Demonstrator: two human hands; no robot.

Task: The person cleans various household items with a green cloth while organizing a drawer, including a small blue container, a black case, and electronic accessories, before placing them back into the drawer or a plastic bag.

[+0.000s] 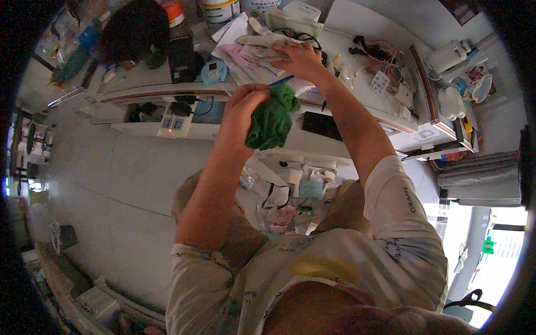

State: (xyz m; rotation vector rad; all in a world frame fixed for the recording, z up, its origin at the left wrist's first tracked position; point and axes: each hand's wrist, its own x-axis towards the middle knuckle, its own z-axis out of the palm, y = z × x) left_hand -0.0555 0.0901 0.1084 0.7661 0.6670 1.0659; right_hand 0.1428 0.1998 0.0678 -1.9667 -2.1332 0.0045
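Left hand (245, 103): raised in front of the bench (357, 95), fingers curled shut around the top of a green cloth (273, 120). The cloth is bunched and crumpled, hanging down from the fist in the air just before the bench's front edge, clear of the floor.

Right hand (301, 58): stretched forward over the bench, palm down, fingers spread flat and pressing on a heap of pale cloths and papers (257, 47). It closes on nothing that can be made out. A thin blue stick-like item (281, 81) shows between the two hands; which hand has it cannot be told.

Bench top, other contents: a small light-blue box-like item (214, 71) left of the heap; a dark flat case (184, 58) beside it; a tangle of red and dark wires (379, 53) to the right; a white blister pack (379, 82) near the wires; white tubs (219, 8) at the far edge.

Below the bench top: a white power strip (172, 124) with a small red light, on a lower shelf at the left.

Floor: pale tiles (111, 184); a clear bag of mixed scraps (290, 201) lies between the person's knees.

Far right: a white jug (446, 56) on a side unit.
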